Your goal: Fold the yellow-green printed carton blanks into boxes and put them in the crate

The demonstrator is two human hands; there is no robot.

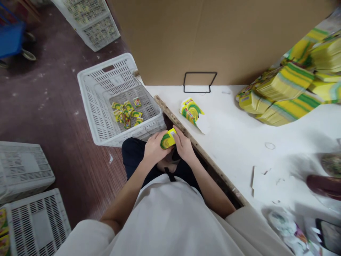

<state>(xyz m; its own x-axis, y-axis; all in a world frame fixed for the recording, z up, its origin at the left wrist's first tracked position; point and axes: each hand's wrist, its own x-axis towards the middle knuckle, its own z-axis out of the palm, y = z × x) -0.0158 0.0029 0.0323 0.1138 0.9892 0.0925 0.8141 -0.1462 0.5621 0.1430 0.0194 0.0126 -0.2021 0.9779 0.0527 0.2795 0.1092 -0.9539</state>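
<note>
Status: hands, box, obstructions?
Left hand and right hand on yellow-green box. Box held off white table. White crate near left hand; no blockage seen.

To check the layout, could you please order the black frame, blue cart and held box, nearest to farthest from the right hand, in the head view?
1. Box, touching the right hand
2. Frame, on the table
3. Cart, upper left
</note>
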